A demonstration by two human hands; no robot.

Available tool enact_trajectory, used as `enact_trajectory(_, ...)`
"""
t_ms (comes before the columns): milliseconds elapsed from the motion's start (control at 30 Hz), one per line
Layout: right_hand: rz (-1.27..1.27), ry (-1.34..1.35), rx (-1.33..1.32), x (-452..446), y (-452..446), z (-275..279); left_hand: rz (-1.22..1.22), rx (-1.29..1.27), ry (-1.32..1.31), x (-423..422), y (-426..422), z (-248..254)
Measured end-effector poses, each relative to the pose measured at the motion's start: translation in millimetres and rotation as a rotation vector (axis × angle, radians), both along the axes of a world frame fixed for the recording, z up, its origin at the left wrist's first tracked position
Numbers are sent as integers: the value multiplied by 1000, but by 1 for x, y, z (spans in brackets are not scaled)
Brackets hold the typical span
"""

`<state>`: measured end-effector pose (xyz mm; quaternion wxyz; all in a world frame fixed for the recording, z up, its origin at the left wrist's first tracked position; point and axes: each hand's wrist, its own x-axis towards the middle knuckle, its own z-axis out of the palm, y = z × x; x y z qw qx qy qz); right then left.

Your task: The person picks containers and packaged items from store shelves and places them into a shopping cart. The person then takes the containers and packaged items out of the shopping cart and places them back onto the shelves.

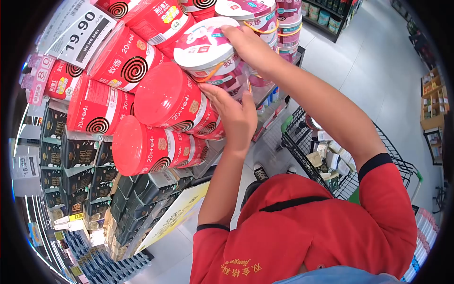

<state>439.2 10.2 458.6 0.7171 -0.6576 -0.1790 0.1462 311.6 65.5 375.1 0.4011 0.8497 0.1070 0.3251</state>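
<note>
My right hand (247, 45) clasps the white-lidded tub (206, 53) at its rim, fingers partly hidden. My left hand (238, 114) cups loosely below—likely to steady it beside the red tubs (176, 97).

Brightly lit, paved in pale floor tiles (373, 71), edged by dark shelving (348, 16) and, far right, wooden display racks (431, 122).

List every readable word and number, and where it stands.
"19.90": large price card
"HEHEMEI": same card
"蚊香": red mosquito-coil tub
"20", "4": lowest red tub
"18.90": small price card
"蚊香": upper purple tub
"蚊": gripped purple tub
Shirt embroidery, yellow sign, dark boxes: too small or blurred
</note>
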Motion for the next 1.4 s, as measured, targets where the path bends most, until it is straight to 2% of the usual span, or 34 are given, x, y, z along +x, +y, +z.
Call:
enact_trajectory(100, -58, -508, -539, 16, -4, 9, -23, -99, 52, -2, -11, 15)
enact_trajectory(133, -67, -500, -544, 17, -6, 9, -56, -165, 93, -5, -16, 17)
enact_trajectory(167, -45, -592, -622, 21, -8, 12, -158, -284, 77, -8, -20, 14)
enact_trajectory(200, -22, -680, -701, 21, -10, 18, -172, -285, 85, -6, -22, 13)
enact_trajectory(267, -52, -728, -676, 20, -7, 20, -84, -97, 166, 0, -21, 10)
enact_trajectory(333, -91, -655, -679, 23, -2, 21, -84, -54, 163, 11, -8, -8)
enact_trajectory(400, -98, -687, -682, 29, 4, 9, -72, 12, 59, 18, 7, -23)
enact_trajectory(467, -20, -573, -658, 21, 3, 7, -14, -28, 162, 22, 17, -23)
enact_trajectory(500, 0, -641, -658, 26, 8, -5, 6, -78, 163, 23, 16, -26)
enact_trajectory(533, 33, -670, -630, 27, 11, -14, 24, -25, 178, 24, 22, -37)
enact_trajectory(567, 22, -787, -640, 28, 16, -25, -39, -375, 39, 26, 7, -28)
enact_trajectory(600, 19, -569, -620, 15, 3, -19, 13, -277, 93, 28, 11, -29)
enact_trajectory(633, 16, -631, -602, 14, 1, -30, -11, -139, 146, 24, 25, -38)
enact_trajectory(667, 51, -538, -460, 0, -16, -34, -27, -242, 98, 19, 11, -24)
enact_trajectory(700, 4, -602, -288, -12, -30, -48, 41, -260, 33, 18, 8, -28)
enact_trajectory(733, 15, -583, -249, -27, -51, -58, -38, -307, -81, 13, 2, -25)
enact_trajectory(767, 121, -513, -208, -36, -73, -79, -121, -241, -165, 6, 5, -32)
enact_trajectory(833, 89, -324, -159, -67, -118, -136, -223, -191, -225, -4, 6, -59)
enact_trajectory(867, 42, -225, -334, -81, -146, -164, -336, -142, -171, -10, 3, -76)
enact_trajectory(900, 41, 51, -335, -94, -178, -190, -444, -90, -112, -19, 0, -94)
enact_trajectory(933, -81, 202, -405, -112, -206, -229, -499, -150, 64, -29, 0, -114)
enact_trajectory(1000, -257, 251, -596, -143, -271, -287, -533, -308, 229, -36, -17, -139)
enact_trajectory(1033, -341, 316, -697, -159, -302, -321, -524, -295, 246, -39, -19, -151)
enact_trajectory(1067, -366, 511, -704, -169, -333, -347, -525, -359, 371, -42, -21, -162)
enact_trajectory(1100, -366, 547, -692, -176, -356, -353, -519, -425, 493, -45, -24, -172)
enact_trajectory(1133, -380, 598, -781, -182, -376, -384, -501, -411, 505, -48, -29, -181)
enact_trajectory(1200, -361, 611, -865, -175, -395, -416, -438, -404, 661, -57, -38, -190)
enact_trajectory(1267, -350, 527, -870, -146, -396, -446, -393, -406, 712, -66, -48, -191)
enact_trajectory(1400, -530, 389, -686, -47, -357, -502, -377, -122, 917, -92, -57, -195)
